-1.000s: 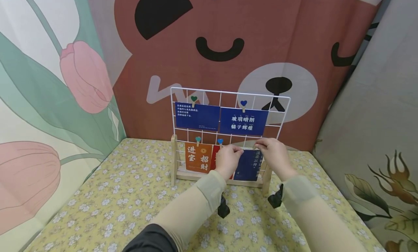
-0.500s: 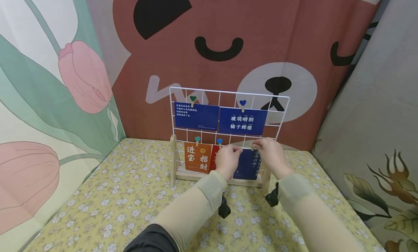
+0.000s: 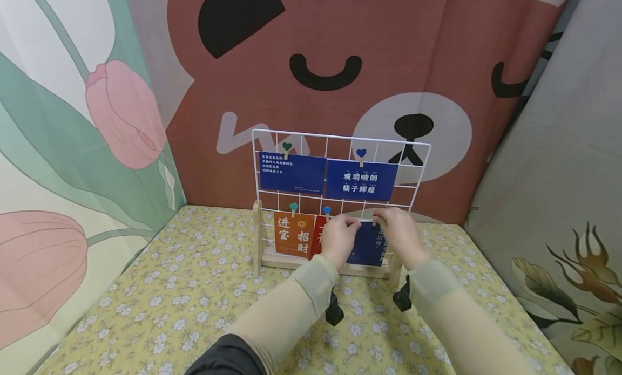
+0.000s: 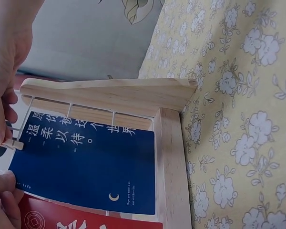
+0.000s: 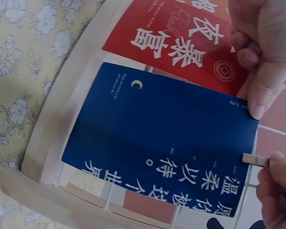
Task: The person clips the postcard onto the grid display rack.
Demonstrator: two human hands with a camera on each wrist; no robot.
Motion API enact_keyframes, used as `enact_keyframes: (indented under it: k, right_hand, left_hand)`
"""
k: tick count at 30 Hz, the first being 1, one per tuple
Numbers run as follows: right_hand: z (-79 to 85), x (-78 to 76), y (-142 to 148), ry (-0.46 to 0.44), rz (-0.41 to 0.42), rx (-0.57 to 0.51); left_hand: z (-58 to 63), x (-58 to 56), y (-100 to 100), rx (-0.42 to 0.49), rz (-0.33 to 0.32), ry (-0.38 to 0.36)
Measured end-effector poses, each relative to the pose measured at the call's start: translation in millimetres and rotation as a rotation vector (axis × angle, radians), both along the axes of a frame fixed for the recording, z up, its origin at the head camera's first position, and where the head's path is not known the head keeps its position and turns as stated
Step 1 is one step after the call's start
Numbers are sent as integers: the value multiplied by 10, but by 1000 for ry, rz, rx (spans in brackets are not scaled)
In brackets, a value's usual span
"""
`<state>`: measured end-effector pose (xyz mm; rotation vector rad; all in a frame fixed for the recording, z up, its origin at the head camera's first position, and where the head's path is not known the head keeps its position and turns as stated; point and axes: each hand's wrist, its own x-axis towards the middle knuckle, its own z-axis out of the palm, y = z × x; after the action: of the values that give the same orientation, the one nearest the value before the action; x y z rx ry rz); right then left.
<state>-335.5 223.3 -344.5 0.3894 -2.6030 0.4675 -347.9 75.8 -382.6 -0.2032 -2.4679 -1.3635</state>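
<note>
A dark blue card (image 3: 365,248) with white characters and a small moon stands upright against the lower right of the white wire grid rack (image 3: 318,202). My left hand (image 3: 338,239) pinches its upper left corner between thumb and fingers. With thumb and fingertips my right hand (image 3: 401,233) grips a small wooden clothespin (image 5: 256,160). In the right wrist view, the clothespin's tip overlaps the card's top edge at the grid wire. Partly behind my left hand hangs a red card (image 5: 174,43), and left of that an orange card (image 3: 293,233).
Two blue cards, a left one (image 3: 293,174) and a right one (image 3: 360,181), hang in the upper row under heart clips. The rack's wooden base (image 3: 282,261) stands on a yellow floral tablecloth (image 3: 194,299). A printed curtain (image 3: 311,35) rises behind.
My right hand has moved left along the dark blue card's top edge, bringing the clothespin with it. The left hand keeps its pinch on the corner, almost still.
</note>
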Motion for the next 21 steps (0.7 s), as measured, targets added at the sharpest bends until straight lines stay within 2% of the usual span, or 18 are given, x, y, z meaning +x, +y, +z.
enact_keyframes:
  k: [11,15,21]
  right_hand:
    - [-41,35,-77,60,-2,-86]
    - [-85,57,-75,120,11,-112]
    - [-181,82,-55,234,16,-140]
  left_hand:
    - [-34,33,-40,99,30,10]
    - [-43,62,-44,136,31,14]
    - [-68,153,-71,202,-2,12]
